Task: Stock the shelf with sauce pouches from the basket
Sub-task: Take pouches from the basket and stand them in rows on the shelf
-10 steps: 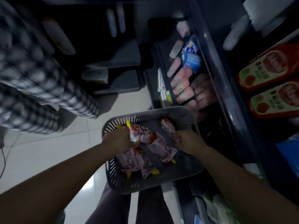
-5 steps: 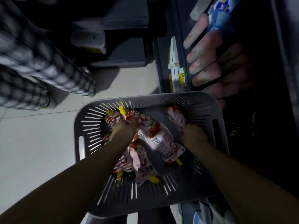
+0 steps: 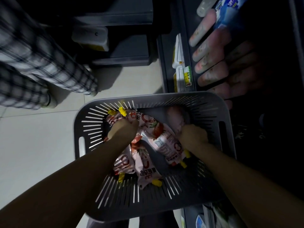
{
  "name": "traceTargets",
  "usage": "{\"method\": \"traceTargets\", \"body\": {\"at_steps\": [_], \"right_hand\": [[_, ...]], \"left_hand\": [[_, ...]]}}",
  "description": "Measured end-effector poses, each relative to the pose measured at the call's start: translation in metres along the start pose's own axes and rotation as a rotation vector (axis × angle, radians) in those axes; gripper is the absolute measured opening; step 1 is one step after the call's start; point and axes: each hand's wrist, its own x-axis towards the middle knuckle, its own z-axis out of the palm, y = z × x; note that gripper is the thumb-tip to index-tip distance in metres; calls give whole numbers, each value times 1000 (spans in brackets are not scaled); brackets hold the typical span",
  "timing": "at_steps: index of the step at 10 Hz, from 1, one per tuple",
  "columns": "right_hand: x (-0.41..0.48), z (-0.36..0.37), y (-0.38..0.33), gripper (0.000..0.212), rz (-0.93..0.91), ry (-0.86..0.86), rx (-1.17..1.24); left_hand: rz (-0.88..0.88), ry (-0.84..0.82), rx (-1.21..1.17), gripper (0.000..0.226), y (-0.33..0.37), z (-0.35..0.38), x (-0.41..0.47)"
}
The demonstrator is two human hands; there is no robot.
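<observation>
A grey slotted basket (image 3: 228,145) sits below me, holding several pink-and-white sauce pouches (image 3: 148,168) with yellow caps. My left hand (image 3: 122,130) is down among the pouches at the basket's far left, fingers curled round one pouch (image 3: 138,118). My right hand (image 3: 192,134) grips a pale pouch (image 3: 176,119) at the far right of the basket. Between the two hands lies another pouch (image 3: 166,145) with a barcode. The dark shelf (image 3: 189,51) runs along the right side.
Pale packets (image 3: 207,46) and a blue-and-white pack (image 3: 230,9) fill the shelf row, with yellow price tags (image 3: 186,76) on its edge. A person in checked clothing (image 3: 41,63) stands at the left on the tiled floor (image 3: 37,145). Dark units (image 3: 118,46) stand beyond.
The view has dipped closer over the basket. Both hands stay in the basket, the left pushed a little deeper among the pouches, the right closed on the pale pouch.
</observation>
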Motion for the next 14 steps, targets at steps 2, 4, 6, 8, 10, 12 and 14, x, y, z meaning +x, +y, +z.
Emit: {"method": "traceTargets", "body": {"at_steps": [2, 4, 6, 8, 10, 12, 14], "right_hand": [[-16, -12, -31, 34, 75, -176, 396], [-35, -22, -43, 8, 187, -560, 830], [-39, -17, -40, 27, 361, -819, 929], [-32, 6, -57, 35, 400, -543, 1321], [-17, 24, -44, 58, -233, -237, 474], [-18, 47, -29, 91, -509, -212, -64], [-16, 59, -28, 60, -431, -275, 181]], "left_hand": [[29, -121, -40, 32, 1, -14, -10], [113, -140, 163, 33, -4, -35, -26], [333, -163, 548, 36, 0, -52, -29], [339, -179, 501, 32, 1, -62, -17], [73, 114, -210, 29, -9, -25, -25], [-167, 141, -555, 63, -3, 26, -22], [-75, 161, -364, 44, 7, 36, -15]]}}
